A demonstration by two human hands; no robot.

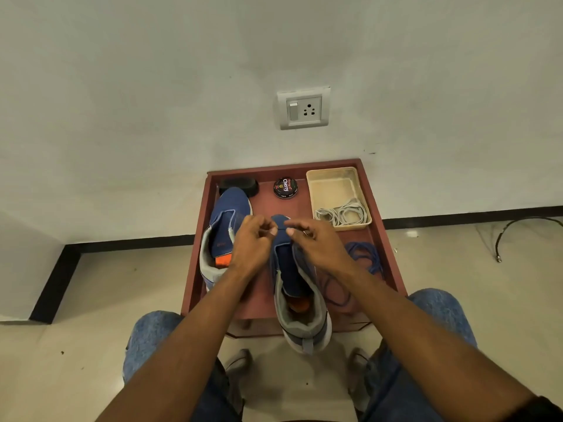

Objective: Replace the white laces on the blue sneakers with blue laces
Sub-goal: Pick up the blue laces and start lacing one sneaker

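Right sneaker (pixel 300 300) heel toward person, toe eyelets within reach; both hands (pixel 254 242) (pixel 316 243) curled at toe, pinching (lace end indiscernible). White laces (pixel 342 214) binned; blue laces (pixel 364 258) alongside.

On the reddish-brown table (pixel 385 239), both sneakers are blue with grey collars and orange heel patches inside: the left sneaker (pixel 227 220) at the table's left, the right sneaker (pixel 300 300) at its near edge. The cream tray (pixel 332 175) at the table's far right corner holds the white laces (pixel 342 214), and the blue laces (pixel 365 257) lie nearer than that tray. A black tin (pixel 285 187) with white "Cherry" lettering stands at the table's far edge, a black brush (pixel 239 185) to its left.
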